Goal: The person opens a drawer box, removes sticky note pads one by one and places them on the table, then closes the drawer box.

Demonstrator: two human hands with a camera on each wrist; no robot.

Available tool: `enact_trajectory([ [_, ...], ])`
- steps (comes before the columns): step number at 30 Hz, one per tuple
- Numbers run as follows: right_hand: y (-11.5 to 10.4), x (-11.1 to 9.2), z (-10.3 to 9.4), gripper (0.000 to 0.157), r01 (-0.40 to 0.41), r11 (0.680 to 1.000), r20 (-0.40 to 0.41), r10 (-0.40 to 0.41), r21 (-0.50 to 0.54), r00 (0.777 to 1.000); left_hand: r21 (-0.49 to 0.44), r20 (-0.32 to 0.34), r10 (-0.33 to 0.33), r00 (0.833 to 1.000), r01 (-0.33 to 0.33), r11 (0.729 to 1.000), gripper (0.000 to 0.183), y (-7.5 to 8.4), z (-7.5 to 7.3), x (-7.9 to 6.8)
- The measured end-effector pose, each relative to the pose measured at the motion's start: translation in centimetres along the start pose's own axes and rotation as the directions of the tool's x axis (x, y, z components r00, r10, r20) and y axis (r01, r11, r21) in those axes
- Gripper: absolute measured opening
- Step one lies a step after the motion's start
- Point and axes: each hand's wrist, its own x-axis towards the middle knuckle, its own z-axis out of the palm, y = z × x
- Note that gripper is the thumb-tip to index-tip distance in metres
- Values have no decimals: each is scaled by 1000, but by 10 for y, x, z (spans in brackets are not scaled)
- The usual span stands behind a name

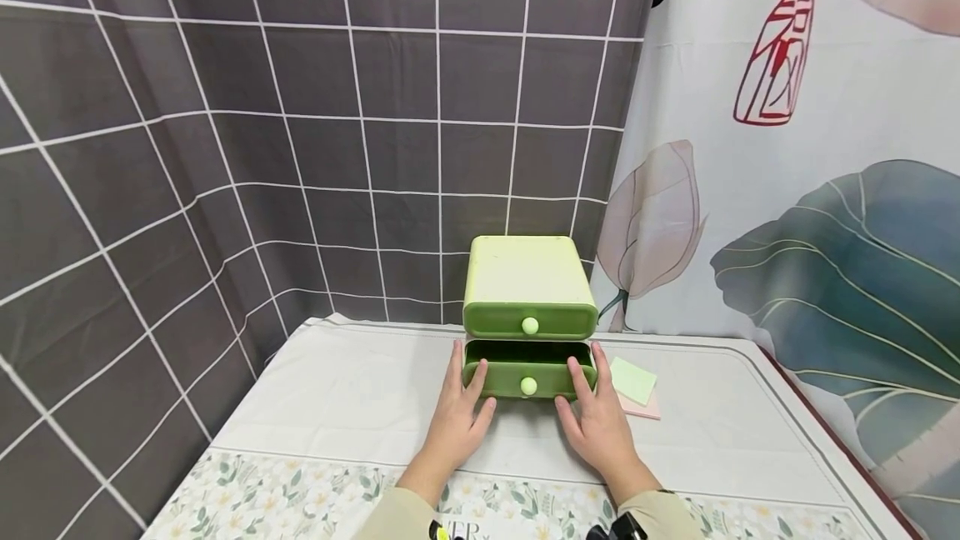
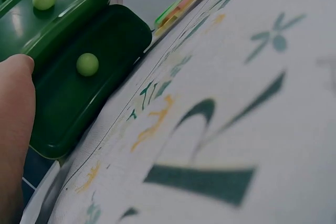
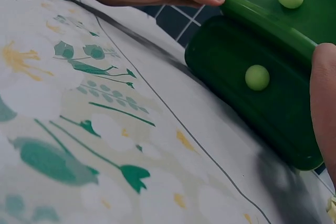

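A small green desktop drawer unit point(image 1: 531, 269) with a pale yellow-green shell stands by the back wall. Its middle drawer point(image 1: 495, 383) is pulled out, showing a dark inside whose contents I cannot make out. My left hand point(image 1: 453, 427) holds this drawer's left front corner, with fingers at the rim and side and the thumb low on the front. The right hand point(image 1: 600, 427) grips the opposite corner likewise. Above it, the top drawer point(image 1: 491, 321) is pushed in. Beneath, a bottom drawer point(image 2: 63, 114) with a round knob point(image 2: 87, 64) shows in both wrist views.
Just right of the unit lie a pale green sticky-note pad point(image 1: 633, 382) and a pink one point(image 1: 642, 408). A white cloth with a floral border point(image 1: 285, 494) covers the table. Behind hang a grey gridded curtain point(image 1: 390, 157) and a painted white one point(image 1: 690, 90).
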Motion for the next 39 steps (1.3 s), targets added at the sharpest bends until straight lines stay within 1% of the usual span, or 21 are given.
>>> enact_trajectory([
  [3,0,1,3,62,-7,1000,9,7,-15,1000,38,26,-20,999,19,999,74,0,0,0],
  [8,-2,1,4,65,-45,998,29,46,-32,999,91,27,-21,999,19,996,80,1,-1,0],
  [10,-3,2,4,66,-68,997,45,70,-36,997,126,38,-35,999,30,992,78,2,-1,1],
  [15,-4,2,5,70,-106,992,81,111,-65,990,253,100,-59,993,31,967,72,8,-4,4],
  [18,-5,2,5,71,-109,991,89,116,-81,989,311,130,-71,989,27,950,72,12,-5,5],
  [21,-6,3,6,70,-103,990,90,112,-94,990,354,143,-96,985,39,934,76,13,-6,5],
  [24,-6,4,5,69,-78,992,78,86,-101,993,378,145,-109,983,47,925,80,13,-5,5],
  [29,-5,6,5,69,-30,994,63,37,-108,997,388,138,-115,984,53,920,81,12,-5,4],
  [36,-6,7,2,71,-43,990,129,60,-133,990,417,169,-155,973,72,906,76,12,-5,4],
  [39,-6,6,2,72,-48,989,138,67,-140,988,420,176,-171,969,83,904,74,12,-5,5],
])
